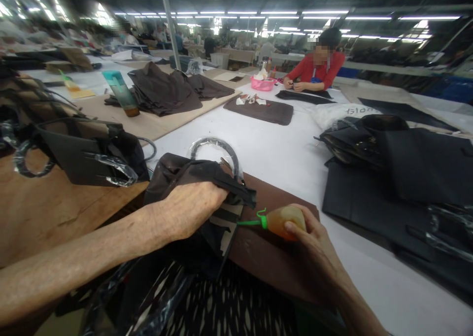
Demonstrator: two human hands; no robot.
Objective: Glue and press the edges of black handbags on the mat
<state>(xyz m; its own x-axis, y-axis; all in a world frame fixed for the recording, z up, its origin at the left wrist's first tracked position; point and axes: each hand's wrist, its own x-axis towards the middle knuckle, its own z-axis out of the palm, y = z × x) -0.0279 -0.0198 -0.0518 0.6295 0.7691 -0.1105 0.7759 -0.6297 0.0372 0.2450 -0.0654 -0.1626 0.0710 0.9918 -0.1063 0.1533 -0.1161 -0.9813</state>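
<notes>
Crowding the tabletop (pixel 273 149), black bags (pixel 428 163) are lying at right and a pink basket (pixel 261 84) is holding white scraps (pixel 262 74). I am having the right fingers (pixel 294 230) pinch a squeeze bottle (pixel 281 218) of amber liquid (pixel 278 229), nozzle (pixel 250 222) pointing at the near dark bag (pixel 162 178); the left fingers (pixel 218 193) are gripping that bag, tips hidden.

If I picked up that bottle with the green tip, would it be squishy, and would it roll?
The green-tipped bottle would probably feel squishy, as its cloudy, see-through body looks like soft plastic. It might roll on its side, because it looks rounded. It's likely light, since the right hand holds it alone.
</notes>
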